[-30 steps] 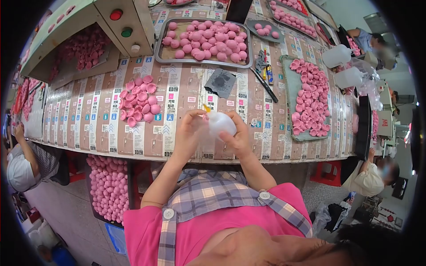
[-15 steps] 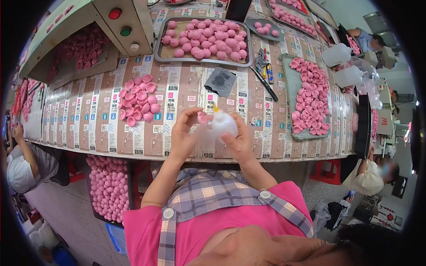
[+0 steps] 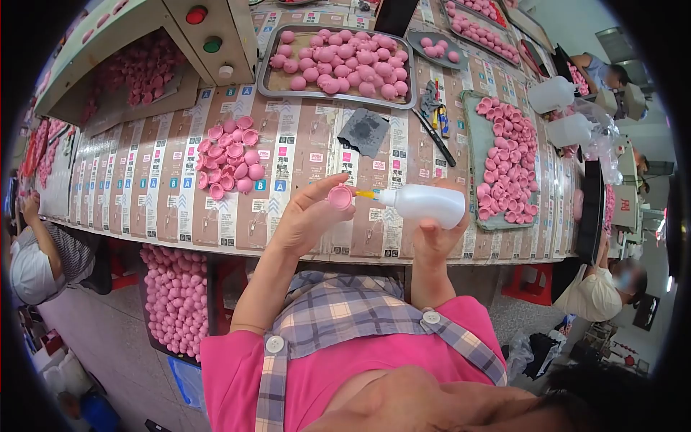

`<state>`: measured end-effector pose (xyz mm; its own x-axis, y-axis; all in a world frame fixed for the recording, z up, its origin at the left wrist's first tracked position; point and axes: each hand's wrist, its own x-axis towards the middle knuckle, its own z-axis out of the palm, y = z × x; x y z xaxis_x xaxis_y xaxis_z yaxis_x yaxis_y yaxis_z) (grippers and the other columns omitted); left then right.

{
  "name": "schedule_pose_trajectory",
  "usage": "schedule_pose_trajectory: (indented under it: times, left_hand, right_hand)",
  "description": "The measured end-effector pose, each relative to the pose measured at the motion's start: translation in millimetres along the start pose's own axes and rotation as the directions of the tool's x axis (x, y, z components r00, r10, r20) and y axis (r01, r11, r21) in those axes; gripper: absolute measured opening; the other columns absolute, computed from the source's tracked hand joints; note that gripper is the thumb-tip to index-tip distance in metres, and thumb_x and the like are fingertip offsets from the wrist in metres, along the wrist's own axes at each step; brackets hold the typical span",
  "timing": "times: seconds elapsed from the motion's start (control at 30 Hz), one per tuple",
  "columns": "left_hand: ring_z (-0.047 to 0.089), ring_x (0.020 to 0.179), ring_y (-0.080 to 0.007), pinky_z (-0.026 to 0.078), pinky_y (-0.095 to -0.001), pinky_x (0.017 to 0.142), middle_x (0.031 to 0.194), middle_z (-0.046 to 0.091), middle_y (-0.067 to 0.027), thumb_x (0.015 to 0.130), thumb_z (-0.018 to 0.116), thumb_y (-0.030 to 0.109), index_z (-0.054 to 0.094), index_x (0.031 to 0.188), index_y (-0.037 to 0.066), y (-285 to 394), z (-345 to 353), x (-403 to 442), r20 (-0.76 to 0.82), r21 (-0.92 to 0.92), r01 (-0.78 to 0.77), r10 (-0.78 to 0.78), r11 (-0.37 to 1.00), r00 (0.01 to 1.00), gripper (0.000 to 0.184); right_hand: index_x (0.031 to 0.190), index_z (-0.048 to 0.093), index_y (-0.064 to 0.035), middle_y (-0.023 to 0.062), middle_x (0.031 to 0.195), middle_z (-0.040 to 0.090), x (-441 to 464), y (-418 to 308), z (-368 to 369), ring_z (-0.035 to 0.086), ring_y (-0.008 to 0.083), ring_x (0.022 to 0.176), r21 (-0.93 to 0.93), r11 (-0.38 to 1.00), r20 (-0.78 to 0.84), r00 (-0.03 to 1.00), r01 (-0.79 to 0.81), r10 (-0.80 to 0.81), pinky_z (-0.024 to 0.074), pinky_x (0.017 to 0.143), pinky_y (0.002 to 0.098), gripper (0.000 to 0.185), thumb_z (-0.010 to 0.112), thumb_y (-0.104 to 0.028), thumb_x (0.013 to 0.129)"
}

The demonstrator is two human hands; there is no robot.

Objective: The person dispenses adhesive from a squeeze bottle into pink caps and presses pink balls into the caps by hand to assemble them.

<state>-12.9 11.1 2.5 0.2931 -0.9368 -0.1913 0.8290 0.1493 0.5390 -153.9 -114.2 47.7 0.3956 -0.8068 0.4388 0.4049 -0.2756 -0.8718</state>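
Observation:
Between the fingers and thumb of my left hand [image 3: 308, 216] is a pink half-shell cup [image 3: 340, 196], its hollow side showing. My right hand [image 3: 437, 237] grips a white squeeze bottle [image 3: 430, 206] lying on its side, its yellow tip [image 3: 368, 194] pointing left, close to the cup's rim. Whether the tip touches the cup I cannot tell. Left of my hands, a loose pile of pink cups [image 3: 229, 160] lies on the patterned table [image 3: 302, 162]. A dark grey cloth [image 3: 363, 132] lies beyond my hands.
A metal tray [image 3: 338, 97] of pink balls stands at the back, beside a machine [image 3: 216, 43] with buttons. A black pen [image 3: 434, 138] and a green tray [image 3: 497, 223] of cups are to the right. A crate [image 3: 176, 302] of pink pieces stands below. Co-workers sit both sides.
The bottle has swung from between my hands to lie sideways, and my right hand has moved right with it. The pink cup now faces up in my left hand. The view has shifted slightly.

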Motion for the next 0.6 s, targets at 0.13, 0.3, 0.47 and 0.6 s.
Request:
schedule_pose_trajectory:
  times: [0.13,0.3,0.47,0.6]
  left_hand:
    - [0.059,0.087,-0.024,0.049,-0.0329,0.08,0.109,0.051,-0.0221,0.077,0.06,0.014,0.039,0.119,-0.004,0.5,0.8,-0.4,-0.001,0.022,0.005,-0.005,1.0,1.0,0.05]
    - [0.059,0.087,-0.0244,0.049,-0.0331,0.08,0.108,0.051,-0.0225,0.077,0.059,0.015,0.041,0.118,-0.004,-0.5,-1.2,0.4,0.018,0.049,0.011,-0.012,0.999,1.0,0.049]
    - [0.058,0.087,-0.0188,0.046,-0.0315,0.078,0.101,0.058,-0.0162,0.078,0.056,0.008,0.051,0.111,0.002,3.1,5.6,0.1,0.02,0.033,0.012,-0.013,0.999,1.0,0.033]
    - [0.058,0.088,-0.0201,0.047,-0.0322,0.078,0.103,0.056,-0.0171,0.078,0.057,0.01,0.048,0.112,0.0,3.2,6.2,0.0,-0.004,0.058,0.013,-0.013,0.998,1.0,0.037]
  right_hand:
    - [0.085,0.05,-0.0014,0.0057,0.078,0.05,-4.9,5.4,-1.2,0.048,0.0138,0.071,-0.062,0.994,0.047,0.995,0.087,-0.084,0.0385,0.061,0.0247,0.043,0.075,-0.029,0.063]
    - [0.086,0.049,-0.0004,0.008,0.076,0.051,-8.8,3.9,1.0,0.049,0.0146,0.064,-0.149,0.986,0.108,0.992,0.077,-0.061,0.0387,0.055,0.0249,0.041,0.072,-0.029,0.065]
    - [0.089,0.048,0.0002,0.0095,0.074,0.053,-6.8,5.7,2.7,0.051,0.0164,0.061,-0.303,0.935,0.18,0.974,0.186,-0.135,0.0397,0.053,0.0253,0.043,0.071,-0.028,0.066]
    - [0.091,0.048,0.0003,0.0102,0.075,0.053,-7.0,6.2,3.8,0.052,0.0178,0.06,-0.287,0.944,0.175,0.978,0.164,-0.116,0.0401,0.053,0.0257,0.045,0.072,-0.028,0.066]
